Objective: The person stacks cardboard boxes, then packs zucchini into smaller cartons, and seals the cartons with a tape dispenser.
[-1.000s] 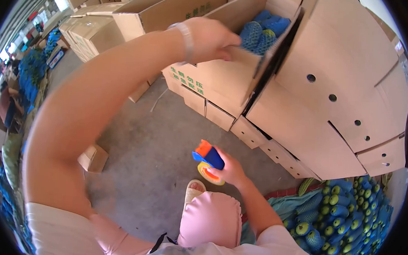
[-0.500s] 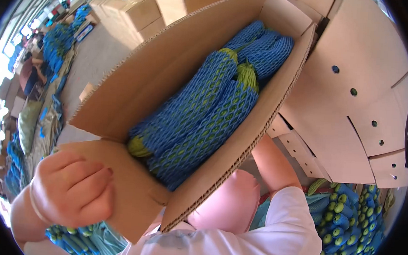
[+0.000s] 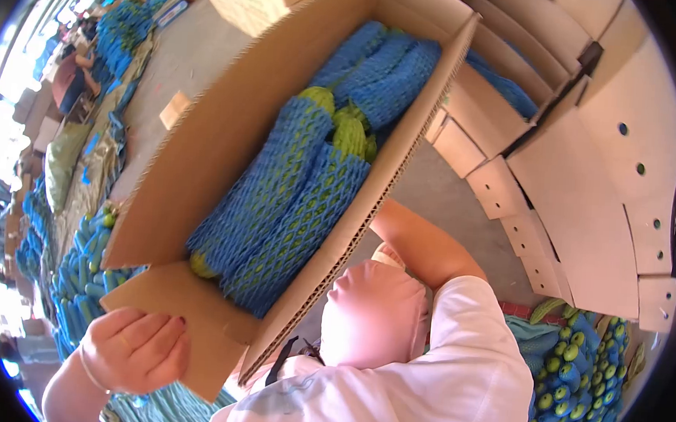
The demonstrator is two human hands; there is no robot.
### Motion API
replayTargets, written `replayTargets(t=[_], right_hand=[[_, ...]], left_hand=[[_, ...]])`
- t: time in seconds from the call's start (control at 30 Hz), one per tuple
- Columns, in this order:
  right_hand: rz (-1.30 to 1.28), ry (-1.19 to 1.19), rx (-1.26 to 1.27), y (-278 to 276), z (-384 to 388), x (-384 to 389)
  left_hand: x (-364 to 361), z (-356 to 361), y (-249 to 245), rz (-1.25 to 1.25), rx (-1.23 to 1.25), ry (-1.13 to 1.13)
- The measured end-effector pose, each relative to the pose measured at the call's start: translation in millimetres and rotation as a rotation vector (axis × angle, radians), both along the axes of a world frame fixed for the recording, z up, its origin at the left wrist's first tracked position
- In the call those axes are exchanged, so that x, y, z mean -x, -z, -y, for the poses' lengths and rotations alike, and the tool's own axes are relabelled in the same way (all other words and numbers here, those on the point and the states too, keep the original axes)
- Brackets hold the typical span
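A long, open cardboard box [image 3: 179,155] is held up at a tilt in front of me. Inside lie several ridged green vegetables in blue foam net sleeves [image 3: 277,199], which look like bitter melons. At the near end my left hand [image 3: 136,351] is closed, its fingers wrapped on the end flap [image 3: 217,354] of the box. My right forearm [image 3: 421,243] reaches behind the long right wall of the box. The box hides my right hand and its fingers.
Cardboard boxes with round holes [image 3: 587,195] are stacked at the right, beside another open box [image 3: 511,36] holding blue-netted goods. Netted vegetables are heaped at lower right [image 3: 567,380] and at left [image 3: 83,273]. A person [image 3: 73,79] sits far left.
The box has shifted left in view with both arms, away from the stacked boxes. The other open box and more floor now show. My left hand keeps its grip on the flap.
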State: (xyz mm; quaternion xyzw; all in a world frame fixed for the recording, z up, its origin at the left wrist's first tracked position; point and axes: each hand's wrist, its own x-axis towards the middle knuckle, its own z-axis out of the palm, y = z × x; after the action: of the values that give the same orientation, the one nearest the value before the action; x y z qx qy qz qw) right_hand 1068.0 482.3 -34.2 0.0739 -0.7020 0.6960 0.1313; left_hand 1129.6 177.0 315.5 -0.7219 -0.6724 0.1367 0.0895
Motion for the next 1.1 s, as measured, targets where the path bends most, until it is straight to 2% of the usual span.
replayTargets(t=[0.07,0.1,0.23,0.3,0.47,0.53,0.63,0.67,0.73,0.77,0.83,0.9,0.93,0.97,1.0,1.03,1.07,1.1], right_hand=[[0.018,0.026,-0.093,17,20,-15],[0.028,0.035,-0.145,33,7,-56],[0.055,0.045,-0.343,71,1,-82],[0.066,0.046,-0.418,90,17,-79],[0.087,0.106,-0.680,122,44,-36],[0.085,0.113,-0.787,130,58,-33],[0.063,0.132,-0.957,144,36,-58],[0.140,-0.093,-1.166,139,20,-70],[0.606,-0.280,-1.451,85,4,-77],[0.658,-0.234,-1.481,76,-11,-89],[0.758,-0.170,-1.509,52,-47,-112],[0.865,-0.102,-1.494,24,-81,-138],[0.981,-0.029,-1.440,-4,-80,-138],[0.925,0.069,-1.375,-13,-89,-152],[0.868,0.164,-1.313,-20,-105,-164],[0.923,0.245,-1.159,-27,-118,-168],[0.967,0.325,-1.005,-35,-128,-168],[0.948,0.375,-0.939,-45,-132,-158]], left_hand=[[12,5,17,0.036,-0.001,-0.046],[19,7,28,0.052,0.007,-0.070],[44,7,85,0.174,-0.023,-0.044],[57,6,113,0.254,0.000,-0.047],[81,1,179,0.358,-0.129,0.043],[81,18,196,0.390,-0.091,-0.011],[95,46,207,0.475,-0.025,-0.138],[102,52,211,0.536,0.012,-0.209],[112,67,221,0.507,0.060,-0.190],[112,73,227,0.485,0.115,-0.163],[114,79,244,0.464,0.115,-0.110],[118,92,266,0.530,0.402,-0.091],[121,101,280,0.520,0.423,-0.119],[126,102,291,0.524,0.419,-0.120],[128,100,303,0.526,0.560,-0.119],[130,97,316,0.528,0.698,-0.116],[130,90,336,0.531,0.684,-0.118],[129,81,360,0.514,0.848,-0.195]])
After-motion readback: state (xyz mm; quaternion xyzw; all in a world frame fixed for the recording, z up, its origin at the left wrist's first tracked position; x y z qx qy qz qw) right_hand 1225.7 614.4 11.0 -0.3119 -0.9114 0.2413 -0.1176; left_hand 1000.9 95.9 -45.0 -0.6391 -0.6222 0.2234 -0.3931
